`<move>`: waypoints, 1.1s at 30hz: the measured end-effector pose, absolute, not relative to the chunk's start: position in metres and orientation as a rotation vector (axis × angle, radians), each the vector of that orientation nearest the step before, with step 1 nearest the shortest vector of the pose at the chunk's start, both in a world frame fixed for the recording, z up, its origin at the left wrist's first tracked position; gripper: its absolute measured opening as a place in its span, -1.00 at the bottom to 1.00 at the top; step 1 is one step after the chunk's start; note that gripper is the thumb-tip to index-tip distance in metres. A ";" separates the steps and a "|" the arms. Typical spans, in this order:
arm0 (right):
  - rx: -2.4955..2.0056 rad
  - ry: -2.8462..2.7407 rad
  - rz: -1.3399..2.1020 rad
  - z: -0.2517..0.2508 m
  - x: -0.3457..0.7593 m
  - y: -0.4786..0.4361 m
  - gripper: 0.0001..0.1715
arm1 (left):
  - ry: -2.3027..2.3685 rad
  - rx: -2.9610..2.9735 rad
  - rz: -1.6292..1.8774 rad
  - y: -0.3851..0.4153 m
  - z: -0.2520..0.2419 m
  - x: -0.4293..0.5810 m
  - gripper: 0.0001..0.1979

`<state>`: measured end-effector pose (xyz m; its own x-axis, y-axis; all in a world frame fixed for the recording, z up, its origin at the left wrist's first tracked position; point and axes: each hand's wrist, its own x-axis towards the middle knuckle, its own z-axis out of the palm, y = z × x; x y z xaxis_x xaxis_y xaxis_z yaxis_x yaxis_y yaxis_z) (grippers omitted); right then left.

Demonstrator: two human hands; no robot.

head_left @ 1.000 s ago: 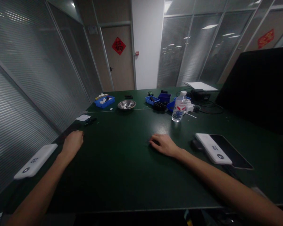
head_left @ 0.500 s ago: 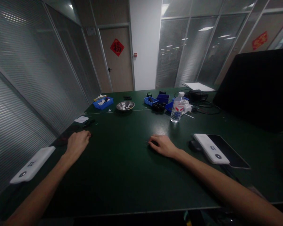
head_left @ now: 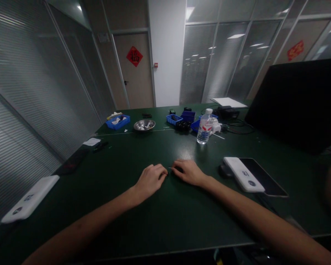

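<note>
My right hand rests low over the dark green table. Its thumb and fingertips pinch a thin pale pin-like piece, whose tip points left; its exact kind is too small to tell. Just to the left, my left hand has its fingers curled and the fingertips together. A tiny dark bit shows at those fingertips, but I cannot make out what it is. A narrow gap separates the two hands, and the pale tip lies in it.
Beyond my hands stand a water bottle, a steel bowl and blue trays. White power banks lie at right and far left, the right one beside a dark tablet. A black monitor rises at right.
My left hand has moved right, from the table's left side to beside my right hand. My right hand stays in place with the thin piece. The view has shifted slightly.
</note>
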<state>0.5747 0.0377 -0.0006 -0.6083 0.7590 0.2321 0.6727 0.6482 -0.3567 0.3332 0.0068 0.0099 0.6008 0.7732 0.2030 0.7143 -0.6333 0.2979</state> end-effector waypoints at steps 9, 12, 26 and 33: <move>-1.121 -2.495 0.337 -0.001 0.574 0.037 -0.78 | 1.245 2.620 0.743 0.005 -0.001 0.332 -0.85; -1.113 -2.493 0.344 -0.002 0.574 0.037 -0.79 | 1.242 2.512 0.776 0.009 0.000 0.328 -0.86; -0.986 -2.501 0.228 0.002 0.566 0.026 -0.84 | 1.191 2.284 0.724 0.030 -0.011 0.306 -0.83; -1.005 -2.511 0.227 0.003 0.566 0.027 -0.90 | 1.030 2.321 0.666 0.042 -0.005 0.296 -0.83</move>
<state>0.5657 0.0273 0.0027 -0.6479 0.6891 0.3246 0.6195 0.7247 -0.3018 0.2959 0.0415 -0.0049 0.5917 0.7739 0.2257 0.5233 -0.5817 0.6227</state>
